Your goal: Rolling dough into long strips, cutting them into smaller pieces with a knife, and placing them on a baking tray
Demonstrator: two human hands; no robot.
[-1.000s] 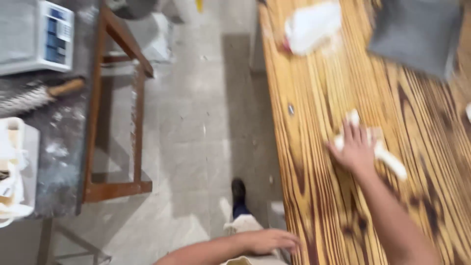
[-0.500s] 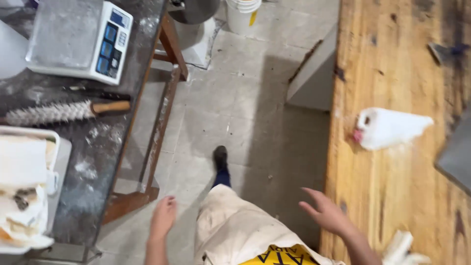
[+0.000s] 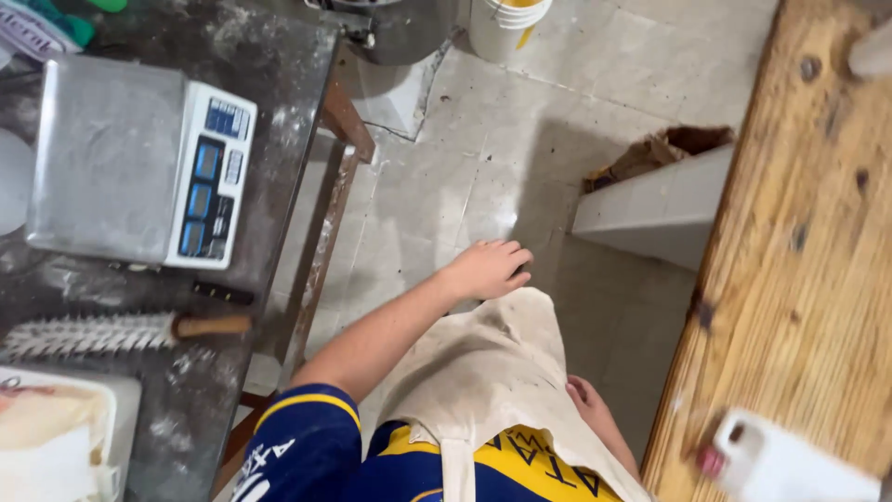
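Fingers of left hand and right hand on apron, between 2 tables.

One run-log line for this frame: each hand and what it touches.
left hand: open, on beige cloth apron | right hand: on apron side, grip unclear | nearby: grey digital scale, wooden table

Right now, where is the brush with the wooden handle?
In the head view, the brush lies at the left on the dusty dark table, just below the weighing scale.
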